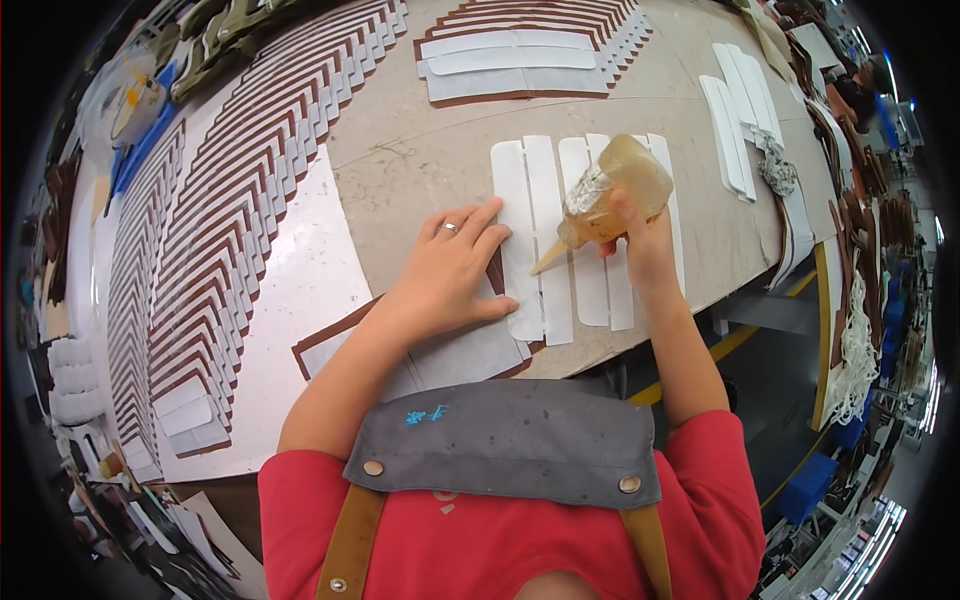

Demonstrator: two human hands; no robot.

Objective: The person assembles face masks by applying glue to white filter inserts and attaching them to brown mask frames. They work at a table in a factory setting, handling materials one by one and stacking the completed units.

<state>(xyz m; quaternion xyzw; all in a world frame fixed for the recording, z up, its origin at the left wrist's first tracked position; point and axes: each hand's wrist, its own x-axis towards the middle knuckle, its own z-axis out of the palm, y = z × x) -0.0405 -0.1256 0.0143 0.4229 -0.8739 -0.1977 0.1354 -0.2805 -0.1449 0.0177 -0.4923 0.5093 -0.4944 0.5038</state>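
My right hand (640, 235) grips a translucent glue bottle (640, 170), its neck wrapped in crinkled foil or tape. The bottle is tipped so its tapered nozzle (550, 257) points down and left, at or just above a white strip (515, 225). Several such strips lie side by side under the bottle. My left hand (455, 262) is spread out at the left edge of the strips, a ring on one finger. Its fingertips and thumb reach the leftmost strip. Beneath that hand and forearm lies a brown-edged panel with a pale face (460, 355), partly covered.
Long overlapping rows of brown-edged white pieces (255, 130) cover the table's left side. Another stack (520, 55) sits at the far middle. Loose white strips (735, 120) lie at the right, beside a crumpled lump (778, 172). A blue tray (145, 130) stands at far left.
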